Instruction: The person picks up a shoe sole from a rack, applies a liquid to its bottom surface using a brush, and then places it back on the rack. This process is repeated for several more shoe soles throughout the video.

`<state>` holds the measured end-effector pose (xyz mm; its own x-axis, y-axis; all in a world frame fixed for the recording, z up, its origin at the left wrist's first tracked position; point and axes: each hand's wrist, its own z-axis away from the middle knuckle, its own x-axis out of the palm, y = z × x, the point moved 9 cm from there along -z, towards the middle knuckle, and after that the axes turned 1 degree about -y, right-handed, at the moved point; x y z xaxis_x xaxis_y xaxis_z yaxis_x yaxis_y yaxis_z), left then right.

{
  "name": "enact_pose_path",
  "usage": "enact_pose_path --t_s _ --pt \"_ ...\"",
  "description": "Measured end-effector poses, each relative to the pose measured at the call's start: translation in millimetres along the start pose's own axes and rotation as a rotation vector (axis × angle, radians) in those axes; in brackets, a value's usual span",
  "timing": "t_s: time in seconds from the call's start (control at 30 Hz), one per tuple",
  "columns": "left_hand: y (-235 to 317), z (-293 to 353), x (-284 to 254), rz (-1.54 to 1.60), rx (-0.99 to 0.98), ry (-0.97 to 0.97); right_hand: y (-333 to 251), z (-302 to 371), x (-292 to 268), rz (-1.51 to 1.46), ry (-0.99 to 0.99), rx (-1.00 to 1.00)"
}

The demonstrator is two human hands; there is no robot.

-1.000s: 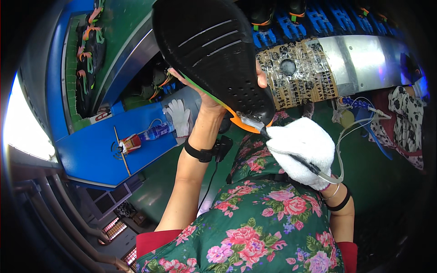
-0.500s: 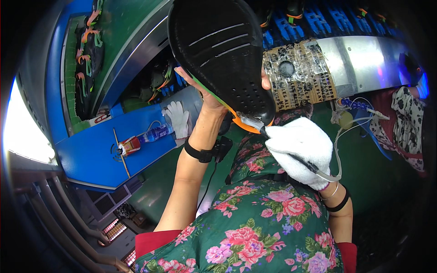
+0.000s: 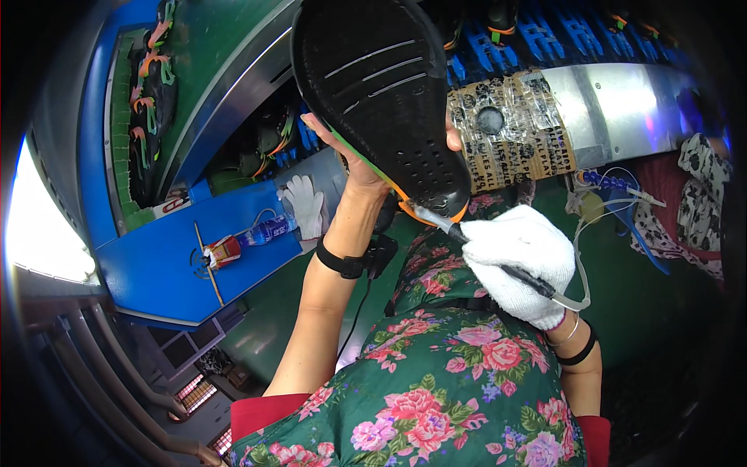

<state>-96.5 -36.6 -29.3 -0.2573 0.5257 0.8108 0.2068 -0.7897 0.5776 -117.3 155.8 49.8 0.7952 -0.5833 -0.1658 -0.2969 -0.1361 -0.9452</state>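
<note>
A black-bottomed shoe [image 3: 373, 101] is held sole up in front of me, with orange and green showing along its edge. My bare left hand [image 3: 359, 167] grips it from beneath; fingertips show at both sides. In a white knit glove, my right hand [image 3: 520, 261] closes around a slim black brush [image 3: 529, 282] fed by a clear hose [image 3: 582, 284]. The pale brush tip [image 3: 429, 215] lies against the narrow, near end of the shoe, by the orange rim.
A metal ledge [image 3: 622, 105] patched with printed tape [image 3: 510, 148] curves behind the shoe; shoes on blue racks [image 3: 545, 39] stand beyond. At left, a blue table [image 3: 171, 257] bears a white glove [image 3: 303, 202], a bottle [image 3: 268, 229] and a stick [image 3: 208, 265]. Spotted cloth [image 3: 704, 187] hangs at right.
My gloved right hand has shifted slightly right and nearer, and more of the brush tip shows along the orange rim. The shoe has hardly moved. The spotted cloth at right has shifted.
</note>
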Motion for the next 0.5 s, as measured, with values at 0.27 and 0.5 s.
enact_pose_path --t_s 0.27,0.5 --pt "-4 1 1 -0.045 -0.033 0.004 -9 -4 6 0.037 -0.003 -0.052" --pt "-2 1 -4 -0.052 -0.012 0.046 0 -1 -5 0.026 0.045 0.016"
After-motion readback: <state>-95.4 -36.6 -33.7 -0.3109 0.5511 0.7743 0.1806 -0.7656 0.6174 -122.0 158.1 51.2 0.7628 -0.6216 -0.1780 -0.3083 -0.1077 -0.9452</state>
